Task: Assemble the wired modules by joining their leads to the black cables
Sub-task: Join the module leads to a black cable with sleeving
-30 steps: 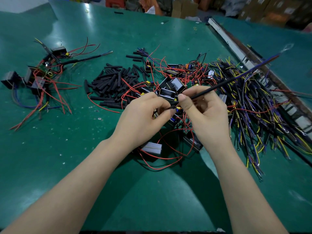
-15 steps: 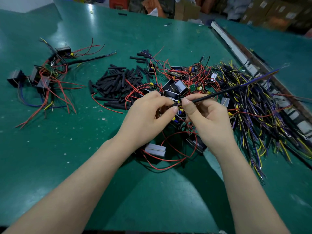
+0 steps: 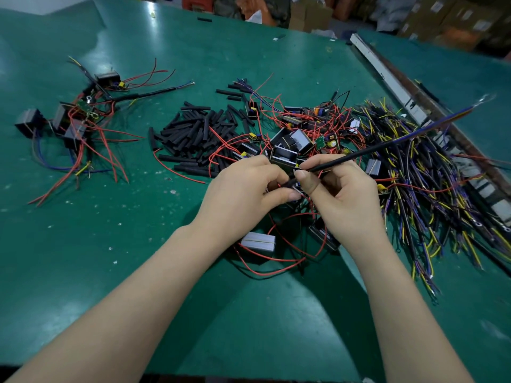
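A person's hands meet over the middle of the green worktop (image 3: 83,258), little changed from a second ago. The right hand (image 3: 340,194) still pinches a black cable (image 3: 359,154) near its end, its blue and yellow leads aimed at the far right edge; the left hand (image 3: 243,189) pinches a short black piece against it, so the joint looks unfinished. Loose modules (image 3: 290,140) and sleeves (image 3: 193,134) lie beyond the hands, spare cables (image 3: 428,175) toward the right edge, finished units (image 3: 69,120) near the far left corner. No containers are visible.
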